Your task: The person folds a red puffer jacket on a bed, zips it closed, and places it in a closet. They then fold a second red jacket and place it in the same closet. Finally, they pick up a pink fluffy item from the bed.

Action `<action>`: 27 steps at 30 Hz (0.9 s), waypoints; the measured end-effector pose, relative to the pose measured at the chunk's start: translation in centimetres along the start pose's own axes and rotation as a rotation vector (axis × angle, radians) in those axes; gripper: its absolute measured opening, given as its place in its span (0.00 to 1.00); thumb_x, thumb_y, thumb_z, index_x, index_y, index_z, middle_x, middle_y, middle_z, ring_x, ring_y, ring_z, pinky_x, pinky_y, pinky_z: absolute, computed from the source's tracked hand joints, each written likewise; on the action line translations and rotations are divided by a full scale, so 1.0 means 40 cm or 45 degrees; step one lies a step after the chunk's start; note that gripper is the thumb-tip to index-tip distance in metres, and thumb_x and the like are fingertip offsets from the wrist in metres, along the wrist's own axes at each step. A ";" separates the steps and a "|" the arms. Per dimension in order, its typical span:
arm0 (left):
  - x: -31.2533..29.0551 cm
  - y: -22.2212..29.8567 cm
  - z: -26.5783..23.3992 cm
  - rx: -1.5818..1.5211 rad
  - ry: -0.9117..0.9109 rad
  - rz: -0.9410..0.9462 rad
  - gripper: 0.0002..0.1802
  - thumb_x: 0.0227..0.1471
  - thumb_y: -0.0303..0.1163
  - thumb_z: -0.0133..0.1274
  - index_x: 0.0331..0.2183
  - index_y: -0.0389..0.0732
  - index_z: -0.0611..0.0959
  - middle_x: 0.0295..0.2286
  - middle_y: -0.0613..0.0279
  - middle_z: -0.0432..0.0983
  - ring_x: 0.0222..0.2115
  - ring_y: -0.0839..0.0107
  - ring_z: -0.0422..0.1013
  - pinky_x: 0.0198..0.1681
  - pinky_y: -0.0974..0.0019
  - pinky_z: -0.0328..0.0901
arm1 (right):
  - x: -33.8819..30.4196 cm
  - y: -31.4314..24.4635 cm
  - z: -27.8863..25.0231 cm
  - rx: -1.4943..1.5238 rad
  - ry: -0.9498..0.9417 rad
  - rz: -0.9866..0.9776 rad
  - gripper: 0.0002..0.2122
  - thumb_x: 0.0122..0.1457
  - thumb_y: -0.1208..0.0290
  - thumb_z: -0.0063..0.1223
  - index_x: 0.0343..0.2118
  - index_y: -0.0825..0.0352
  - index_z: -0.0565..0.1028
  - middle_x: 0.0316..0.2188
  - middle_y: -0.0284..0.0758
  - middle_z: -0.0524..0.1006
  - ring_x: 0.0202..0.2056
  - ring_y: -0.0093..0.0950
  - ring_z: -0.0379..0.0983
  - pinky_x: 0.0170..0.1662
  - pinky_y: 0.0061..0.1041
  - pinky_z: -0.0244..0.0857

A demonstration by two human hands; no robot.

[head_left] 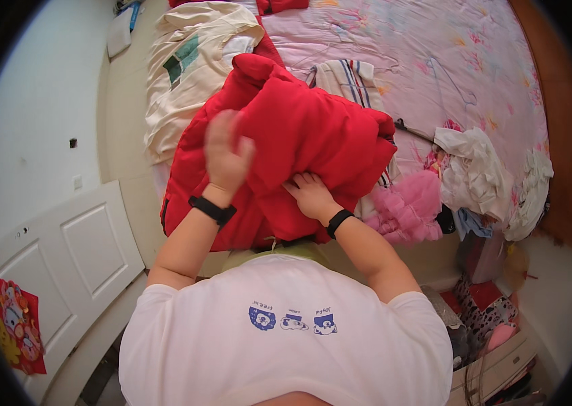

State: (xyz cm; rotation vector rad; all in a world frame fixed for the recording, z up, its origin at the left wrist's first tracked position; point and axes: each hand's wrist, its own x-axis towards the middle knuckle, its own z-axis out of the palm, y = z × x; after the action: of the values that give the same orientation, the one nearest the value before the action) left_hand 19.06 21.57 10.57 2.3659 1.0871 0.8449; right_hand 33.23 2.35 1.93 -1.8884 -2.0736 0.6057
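A thick red padded jacket (319,135), bunched and partly folded over, lies on the near edge of the bed in front of me. My left hand (226,157) is over its left part, fingers smeared by motion but the thumb apart from them; it holds nothing. Whether it touches the cloth I cannot tell. Lower down, my right hand (314,197) lies on the jacket beside a fold, its fingers spread against the fabric. Both wrists wear black bands.
A cream garment (188,74) with a green patch lies left of the jacket. Behind it is a striped white cloth (350,78). Pink tulle (407,206), white clothes (472,162) and a thin hanger (451,81) are to the right on the flowered bedsheet (401,34). A white door (76,257) stands at left.
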 end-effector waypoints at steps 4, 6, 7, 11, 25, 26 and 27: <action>-0.100 0.032 0.084 0.390 -0.821 0.319 0.37 0.47 0.50 0.54 0.59 0.57 0.65 0.62 0.56 0.48 0.63 0.56 0.43 0.64 0.48 0.39 | 0.078 0.022 -0.130 0.328 -0.477 -0.079 0.15 0.50 0.72 0.47 0.41 0.60 0.78 0.36 0.38 0.76 0.40 0.38 0.72 0.48 0.35 0.64; -0.133 0.003 0.103 0.453 -0.892 0.229 0.36 0.49 0.50 0.52 0.59 0.57 0.64 0.62 0.55 0.48 0.63 0.55 0.44 0.64 0.47 0.39 | 0.120 0.064 -0.233 0.935 -0.210 0.030 0.07 0.50 0.72 0.51 0.30 0.67 0.79 0.24 0.39 0.76 0.28 0.36 0.74 0.37 0.31 0.69; -0.150 -0.007 0.114 0.419 -0.785 0.252 0.36 0.49 0.49 0.52 0.59 0.57 0.64 0.62 0.55 0.49 0.63 0.54 0.45 0.64 0.46 0.40 | 0.157 0.104 -0.281 0.835 0.082 0.053 0.07 0.50 0.72 0.53 0.30 0.67 0.78 0.27 0.37 0.77 0.33 0.35 0.75 0.40 0.31 0.68; -0.208 -0.017 0.132 0.459 -0.784 0.185 0.34 0.50 0.47 0.51 0.59 0.56 0.65 0.61 0.54 0.50 0.62 0.54 0.47 0.63 0.45 0.41 | 0.308 0.283 -0.380 0.220 0.392 0.046 0.37 0.39 0.58 0.67 0.55 0.64 0.66 0.50 0.45 0.69 0.53 0.42 0.64 0.54 0.35 0.60; -0.218 0.019 0.171 0.691 -1.044 0.249 0.25 0.54 0.49 0.44 0.53 0.58 0.72 0.63 0.64 0.45 0.61 0.60 0.48 0.58 0.29 0.39 | 0.402 0.235 -0.474 0.152 0.324 0.368 0.18 0.47 0.55 0.58 0.39 0.59 0.78 0.32 0.47 0.78 0.39 0.44 0.75 0.41 0.39 0.68; -0.180 0.010 0.184 0.711 -1.101 0.255 0.25 0.56 0.47 0.41 0.55 0.60 0.70 0.63 0.66 0.44 0.60 0.61 0.50 0.58 0.29 0.39 | 0.404 0.221 -0.522 0.213 0.480 0.196 0.17 0.47 0.57 0.58 0.38 0.60 0.78 0.32 0.47 0.78 0.38 0.44 0.75 0.40 0.39 0.68; -0.143 0.000 0.188 0.729 -1.045 0.287 0.24 0.57 0.46 0.40 0.55 0.60 0.70 0.63 0.66 0.44 0.60 0.61 0.50 0.58 0.29 0.40 | 0.408 0.206 -0.574 0.050 0.447 0.149 0.17 0.47 0.58 0.58 0.39 0.60 0.78 0.32 0.47 0.78 0.37 0.45 0.75 0.39 0.40 0.68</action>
State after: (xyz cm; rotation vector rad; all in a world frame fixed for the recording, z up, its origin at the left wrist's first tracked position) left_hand 21.15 16.31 2.99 2.8809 0.7601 -0.4646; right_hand 49.31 21.85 16.82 -1.9412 -1.7291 0.3084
